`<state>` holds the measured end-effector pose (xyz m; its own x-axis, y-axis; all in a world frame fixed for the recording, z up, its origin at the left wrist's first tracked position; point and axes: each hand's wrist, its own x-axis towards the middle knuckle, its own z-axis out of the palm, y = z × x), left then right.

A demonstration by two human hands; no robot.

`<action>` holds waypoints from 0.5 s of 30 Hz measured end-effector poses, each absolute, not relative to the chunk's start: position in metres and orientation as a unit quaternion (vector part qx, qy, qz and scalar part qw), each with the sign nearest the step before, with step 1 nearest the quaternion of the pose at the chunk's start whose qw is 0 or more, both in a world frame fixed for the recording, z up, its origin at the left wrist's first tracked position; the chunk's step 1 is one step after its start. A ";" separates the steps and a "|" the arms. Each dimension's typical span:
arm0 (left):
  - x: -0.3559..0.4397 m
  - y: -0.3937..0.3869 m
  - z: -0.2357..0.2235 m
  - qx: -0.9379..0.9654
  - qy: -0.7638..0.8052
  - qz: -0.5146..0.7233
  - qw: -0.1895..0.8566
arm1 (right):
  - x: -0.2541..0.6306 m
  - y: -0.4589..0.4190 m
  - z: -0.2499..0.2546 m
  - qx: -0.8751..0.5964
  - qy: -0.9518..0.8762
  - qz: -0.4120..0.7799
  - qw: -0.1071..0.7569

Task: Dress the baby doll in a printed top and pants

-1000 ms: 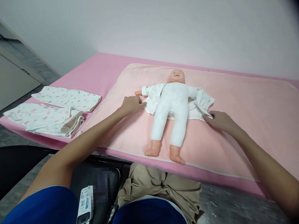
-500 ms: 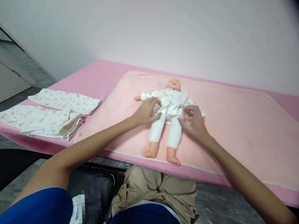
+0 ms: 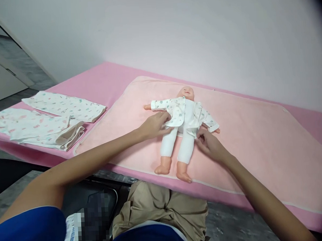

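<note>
A baby doll [image 3: 181, 137] in a white bodysuit lies on its back on a pale pink towel [image 3: 257, 130]. A white patterned jacket [image 3: 176, 111] is on its arms, both front flaps folded over the chest. My left hand [image 3: 153, 125] pinches the lower edge of the jacket's left flap at the doll's hip. At the other hip, my right hand [image 3: 208, 143] has its fingers closed on the hem of the right flap.
Folded patterned baby clothes [image 3: 40, 120] lie on the pink mattress [image 3: 100, 80] at the left. A white wall stands behind the bed. Below the bed edge are my beige trousers [image 3: 159, 209] and a dark seat with a small white device.
The jacket flaps lay spread wide at the doll's sides; my hands have drawn both inward over its chest and now hold the lower edges at the hips.
</note>
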<state>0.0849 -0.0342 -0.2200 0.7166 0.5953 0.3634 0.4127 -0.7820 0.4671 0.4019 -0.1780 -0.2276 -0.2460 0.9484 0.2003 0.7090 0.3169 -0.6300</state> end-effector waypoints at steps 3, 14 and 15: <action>0.074 -0.032 -0.215 0.926 0.235 0.257 0.143 | 0.413 -0.185 -0.228 -0.522 -0.788 0.221 0.240; 0.173 0.051 -0.181 0.894 0.353 0.225 0.158 | 0.410 -0.062 -0.177 -0.708 -0.608 0.199 0.299; 0.179 0.055 -0.183 0.894 0.357 0.219 0.158 | 0.409 -0.053 -0.174 -0.719 -0.607 0.186 0.282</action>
<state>0.1789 0.0550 -0.1828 0.6491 0.7075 0.2796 0.5689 -0.6954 0.4390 0.4088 -0.0530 -0.1741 0.1941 0.9781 0.0750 0.7677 -0.1039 -0.6323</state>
